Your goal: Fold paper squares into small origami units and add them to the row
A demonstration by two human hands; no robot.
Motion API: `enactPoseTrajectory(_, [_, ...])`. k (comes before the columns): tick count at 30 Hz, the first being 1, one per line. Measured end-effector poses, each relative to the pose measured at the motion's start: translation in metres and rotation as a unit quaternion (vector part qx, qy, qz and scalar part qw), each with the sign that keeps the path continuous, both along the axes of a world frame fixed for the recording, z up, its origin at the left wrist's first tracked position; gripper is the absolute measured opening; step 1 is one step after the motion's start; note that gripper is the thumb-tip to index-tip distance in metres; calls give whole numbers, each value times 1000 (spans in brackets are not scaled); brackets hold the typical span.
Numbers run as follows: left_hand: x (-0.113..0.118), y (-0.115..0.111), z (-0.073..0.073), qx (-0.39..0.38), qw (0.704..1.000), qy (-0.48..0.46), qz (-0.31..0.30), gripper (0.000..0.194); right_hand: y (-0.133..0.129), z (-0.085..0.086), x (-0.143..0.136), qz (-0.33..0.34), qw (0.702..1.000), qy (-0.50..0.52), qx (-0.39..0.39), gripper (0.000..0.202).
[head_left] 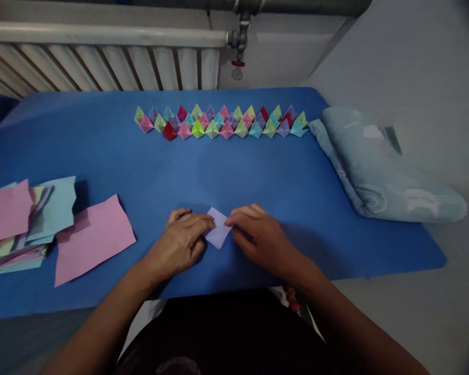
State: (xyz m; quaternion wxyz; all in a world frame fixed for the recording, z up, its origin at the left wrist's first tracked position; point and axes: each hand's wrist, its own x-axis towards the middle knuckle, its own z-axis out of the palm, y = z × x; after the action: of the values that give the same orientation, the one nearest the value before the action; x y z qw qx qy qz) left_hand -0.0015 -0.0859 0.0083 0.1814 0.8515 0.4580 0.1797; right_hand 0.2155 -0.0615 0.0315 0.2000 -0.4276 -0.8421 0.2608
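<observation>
**A small lilac square between my fingertips**

The folded paper (219,232) lies on the blue tabletop (234,172) near the edge closest to me, turned so that it shows as a diamond. It sits right between my two hands, touching both.

My left hand (182,237) is palm down with the fingers bent, the fingertips resting over the left corner; I cannot tell whether the thumb grips from below. My right hand (261,237) has its forefinger and thumb drawn together at the right corner, in what looks like a light pinch.

I judge the piece to be almost weightless. A single sheet would bend easily, but the layers showing at the lower corner should make this one a little stiffer. It ought to slide readily on the smooth top, and it could crumple or tear under a hard pull. The best hold seems to be by the corners and folded edges, with flat fingertips keeping the layers lined up.

To my left, well apart from it, lie a loose pink sheet (96,239) and a pile of coloured paper (52,203). Beyond my hands stand rows of pointed paper shapes (226,130).
</observation>
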Motion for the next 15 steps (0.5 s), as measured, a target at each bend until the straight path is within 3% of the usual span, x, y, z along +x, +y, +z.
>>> enactPoseTrajectory(3, [-3,1,3,-10,1000,-3,-13,36,-3,-12,1,48,998,-2,26,32])
enactPoseTrajectory(7, [-5,3,0,-6,1000,-17,-17,28,-2,-23,3,50,999,8,11,31])
enactPoseTrajectory(15, [-9,5,-6,8,998,-55,-12,20,3,-28,4,45,999,29,2,24])
